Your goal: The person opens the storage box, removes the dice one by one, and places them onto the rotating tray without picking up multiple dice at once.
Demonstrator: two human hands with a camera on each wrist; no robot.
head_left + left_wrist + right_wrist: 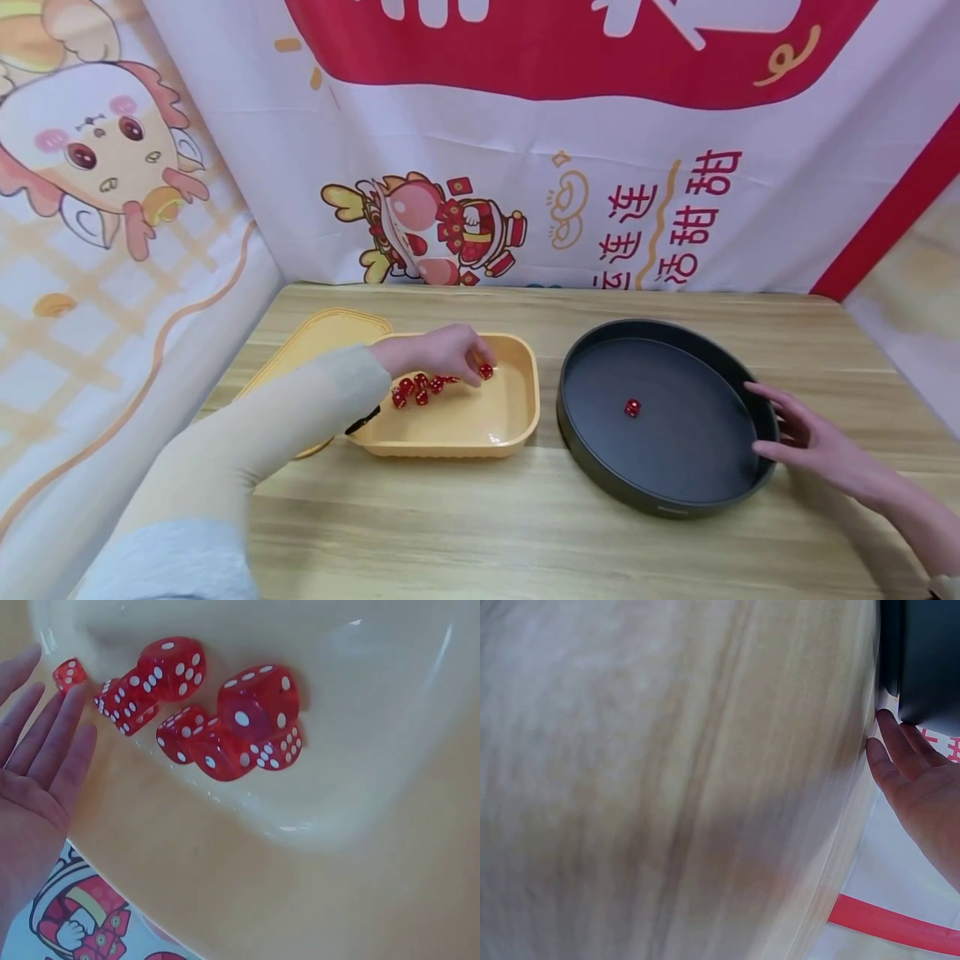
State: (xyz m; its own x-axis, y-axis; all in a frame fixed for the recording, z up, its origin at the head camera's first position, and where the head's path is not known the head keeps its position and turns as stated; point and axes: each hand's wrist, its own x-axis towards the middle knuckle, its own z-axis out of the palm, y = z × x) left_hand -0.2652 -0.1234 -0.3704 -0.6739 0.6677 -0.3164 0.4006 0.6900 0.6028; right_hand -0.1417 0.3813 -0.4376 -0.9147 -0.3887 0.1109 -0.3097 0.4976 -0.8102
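Observation:
My left hand (453, 352) reaches over a yellow plastic box (517, 433). Its fingertips are right at one red die (486, 372) inside. In the left wrist view its fingers (51, 735) are extended and spread close to that die (70, 675). Several other red dice (217, 742) lie clustered in the box, partly behind my left forearm in the head view. At the right, my right hand (817, 442) holds the edge of a round dark pan (600, 467), thumb and a finger over the rim. A single red die (632, 407) lies on the pan's floor.
A yellow lid (330, 329) lies to the left of the box, partly under my left sleeve. Box and pan stand side by side on a wood-grain table (480, 525). A printed cloth (555, 125) hangs right behind the table.

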